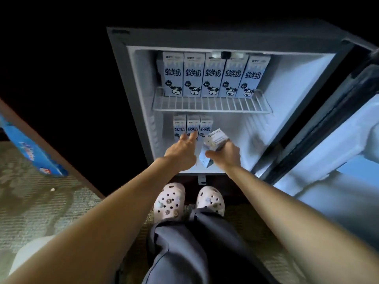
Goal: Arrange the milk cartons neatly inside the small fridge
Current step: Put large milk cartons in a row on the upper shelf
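Note:
The small fridge stands open before me. Several pale blue milk cartons with a cow face stand in a row on its wire shelf. Three more cartons stand upright at the back left of the bottom compartment. My right hand grips one tilted carton just right of those three, low in the bottom compartment. My left hand reaches in with fingers spread, its fingertips at the fronts of the three lower cartons, holding nothing.
The fridge door hangs open on the right. A blue carton box leans at the left over a carpeted floor. My feet in pink clogs stand right below the fridge. The right half of both fridge levels holds nothing.

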`<action>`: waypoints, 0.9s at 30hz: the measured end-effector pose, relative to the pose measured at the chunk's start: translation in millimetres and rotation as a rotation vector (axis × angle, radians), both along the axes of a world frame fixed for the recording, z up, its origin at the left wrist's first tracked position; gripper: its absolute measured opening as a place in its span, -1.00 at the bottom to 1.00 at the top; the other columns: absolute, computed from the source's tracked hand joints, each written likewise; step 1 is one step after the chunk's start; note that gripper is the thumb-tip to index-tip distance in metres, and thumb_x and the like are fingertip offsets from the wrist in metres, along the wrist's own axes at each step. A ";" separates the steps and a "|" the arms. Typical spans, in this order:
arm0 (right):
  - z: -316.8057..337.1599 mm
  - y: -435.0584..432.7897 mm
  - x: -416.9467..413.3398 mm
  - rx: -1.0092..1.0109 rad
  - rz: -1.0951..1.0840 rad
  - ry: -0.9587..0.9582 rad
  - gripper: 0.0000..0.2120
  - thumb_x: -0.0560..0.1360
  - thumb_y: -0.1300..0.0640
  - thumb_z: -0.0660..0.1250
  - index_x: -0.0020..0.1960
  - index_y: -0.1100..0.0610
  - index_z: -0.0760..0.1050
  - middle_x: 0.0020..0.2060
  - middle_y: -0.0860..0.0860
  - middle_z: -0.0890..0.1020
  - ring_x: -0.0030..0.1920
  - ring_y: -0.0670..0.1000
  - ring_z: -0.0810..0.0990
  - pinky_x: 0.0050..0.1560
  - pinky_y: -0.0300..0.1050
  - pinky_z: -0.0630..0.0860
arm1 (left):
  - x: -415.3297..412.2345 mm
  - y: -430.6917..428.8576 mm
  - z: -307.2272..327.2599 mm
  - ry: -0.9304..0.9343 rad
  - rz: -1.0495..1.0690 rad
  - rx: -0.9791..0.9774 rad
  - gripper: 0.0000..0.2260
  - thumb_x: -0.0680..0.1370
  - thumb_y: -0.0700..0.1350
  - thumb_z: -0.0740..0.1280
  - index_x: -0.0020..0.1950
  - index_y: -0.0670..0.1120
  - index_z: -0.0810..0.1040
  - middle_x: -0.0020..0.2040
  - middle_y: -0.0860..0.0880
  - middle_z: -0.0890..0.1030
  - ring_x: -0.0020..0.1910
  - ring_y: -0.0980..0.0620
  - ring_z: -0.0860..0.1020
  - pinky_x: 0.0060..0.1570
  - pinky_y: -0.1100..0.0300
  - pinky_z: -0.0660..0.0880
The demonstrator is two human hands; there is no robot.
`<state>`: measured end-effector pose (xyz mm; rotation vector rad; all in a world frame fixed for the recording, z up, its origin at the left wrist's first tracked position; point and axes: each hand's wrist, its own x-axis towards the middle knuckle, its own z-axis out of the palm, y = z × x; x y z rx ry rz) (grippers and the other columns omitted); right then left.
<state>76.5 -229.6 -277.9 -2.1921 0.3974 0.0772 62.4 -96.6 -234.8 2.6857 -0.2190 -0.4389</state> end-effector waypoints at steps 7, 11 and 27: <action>-54.6 -26.7 52.7 -0.033 -0.105 0.020 -0.55 0.36 0.12 0.42 0.17 0.29 0.46 0.08 0.17 0.63 0.03 0.13 0.60 -0.27 -0.32 0.43 | 64.2 -11.7 -60.7 0.055 0.003 0.048 -0.42 0.52 -0.29 0.23 0.48 -0.10 0.08 0.35 -0.17 0.27 0.31 -0.18 0.35 0.21 -0.06 0.43; -80.0 -30.3 79.3 -0.006 -0.160 0.020 -0.61 0.36 0.14 0.40 0.11 0.31 0.48 0.00 0.17 0.65 -0.09 0.13 0.60 -0.45 -0.31 0.37 | 91.1 -18.2 -82.3 -0.011 0.025 0.075 -0.39 0.51 -0.31 0.22 0.51 -0.10 0.06 0.45 -0.16 0.17 0.44 -0.16 0.18 0.36 -0.05 0.30; -110.7 -31.6 142.0 0.061 -0.205 -0.133 -0.56 0.42 0.07 0.42 0.22 0.23 0.42 0.09 0.13 0.62 0.10 0.13 0.59 0.05 -0.02 0.58 | 143.8 -33.2 -110.0 -0.245 0.015 0.217 -0.20 0.53 -0.22 0.27 0.53 0.05 -0.23 0.55 -0.08 -0.20 0.53 -0.14 -0.23 0.47 -0.11 -0.18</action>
